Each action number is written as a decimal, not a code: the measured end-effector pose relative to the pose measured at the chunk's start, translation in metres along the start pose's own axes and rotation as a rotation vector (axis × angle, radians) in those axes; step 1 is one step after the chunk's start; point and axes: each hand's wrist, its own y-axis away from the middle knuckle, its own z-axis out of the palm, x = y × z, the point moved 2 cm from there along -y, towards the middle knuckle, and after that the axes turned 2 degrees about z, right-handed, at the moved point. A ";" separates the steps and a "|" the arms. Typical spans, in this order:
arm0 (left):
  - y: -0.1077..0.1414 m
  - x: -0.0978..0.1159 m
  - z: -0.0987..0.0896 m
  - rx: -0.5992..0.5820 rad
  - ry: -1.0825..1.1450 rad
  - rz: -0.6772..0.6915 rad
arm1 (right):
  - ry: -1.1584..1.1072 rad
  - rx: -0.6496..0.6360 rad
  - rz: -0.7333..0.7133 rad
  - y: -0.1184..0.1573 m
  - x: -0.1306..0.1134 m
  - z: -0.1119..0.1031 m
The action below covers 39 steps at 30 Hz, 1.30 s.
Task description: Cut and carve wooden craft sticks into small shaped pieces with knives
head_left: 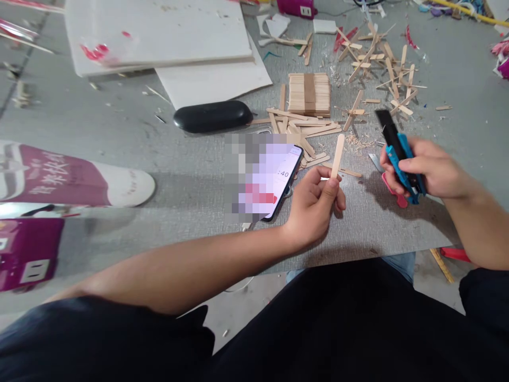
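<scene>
Between the thumb and fingers of my left hand [316, 207] a wooden craft stick [338, 154] points up and away from me. My right hand [429, 164] is wrapped round a blue and black utility knife [401, 156], its dark blade end pointing away and slightly left. Beneath that hand, a red-handled tool with a metal blade [393, 191] lies on the table, partly hidden. Just left of my left hand is a phone [274, 175] with a lit screen, part of it blurred out. Loose craft sticks [306, 127] lie beyond the phone.
A banded bundle of craft sticks [296, 95] stands behind the loose ones. Crossed stick pieces [397, 79] spread at the back right. A black case [212, 116], white foam boards [167, 32], a paper cup [71, 175] and a purple socket box [32, 254] are to the left.
</scene>
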 end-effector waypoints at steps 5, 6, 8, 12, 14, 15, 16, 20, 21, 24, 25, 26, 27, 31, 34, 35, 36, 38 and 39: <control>0.002 0.002 0.000 0.018 -0.022 -0.044 | 0.685 0.253 -0.373 0.004 0.000 0.011; 0.002 0.003 0.000 0.017 -0.025 -0.048 | 0.770 0.290 -0.427 0.005 -0.001 0.012; 0.003 0.004 0.000 0.008 -0.026 -0.056 | 0.845 0.303 -0.477 0.003 -0.002 0.013; 0.003 0.006 0.000 0.005 -0.033 -0.060 | 0.853 0.284 -0.529 0.000 0.002 0.019; 0.003 0.007 0.000 0.001 -0.026 -0.059 | 0.845 0.286 -0.561 -0.001 0.006 0.024; 0.003 0.007 0.000 -0.004 -0.017 -0.060 | 0.848 0.284 -0.570 -0.002 0.008 0.026; 0.003 0.007 0.000 -0.009 -0.005 -0.061 | 0.861 0.277 -0.573 -0.003 0.011 0.029; 0.003 0.005 0.000 -0.036 0.024 -0.057 | 0.960 0.240 -0.503 -0.006 0.019 0.036; 0.003 0.004 0.000 -0.046 0.025 -0.059 | 0.987 0.231 -0.465 -0.007 0.021 0.036; 0.004 0.002 0.000 -0.071 0.047 -0.065 | 1.056 0.208 -0.364 -0.009 0.023 0.036; 0.004 0.001 0.000 -0.080 0.060 -0.068 | 1.076 0.208 -0.346 -0.009 0.024 0.035; 0.004 0.001 0.000 -0.090 0.072 -0.073 | 1.092 0.214 -0.338 -0.009 0.024 0.035; 0.004 0.000 0.000 -0.101 0.083 -0.076 | 1.103 0.223 -0.337 -0.009 0.025 0.034; 0.004 0.001 0.000 -0.128 0.096 -0.080 | 1.118 0.251 -0.342 -0.010 0.026 0.033; 0.004 0.002 0.001 -0.130 0.069 -0.071 | 1.122 0.262 -0.325 -0.011 0.026 0.032; 0.004 0.002 0.001 -0.130 0.058 -0.067 | 1.124 0.265 -0.321 -0.011 0.025 0.031; 0.004 0.002 0.001 -0.128 0.048 -0.065 | 1.126 0.267 -0.321 -0.011 0.025 0.031; 0.004 0.002 0.001 -0.124 0.037 -0.058 | 1.130 0.271 -0.325 -0.011 0.024 0.030; 0.003 0.002 0.001 -0.122 0.032 -0.050 | 1.133 0.276 -0.326 -0.011 0.024 0.030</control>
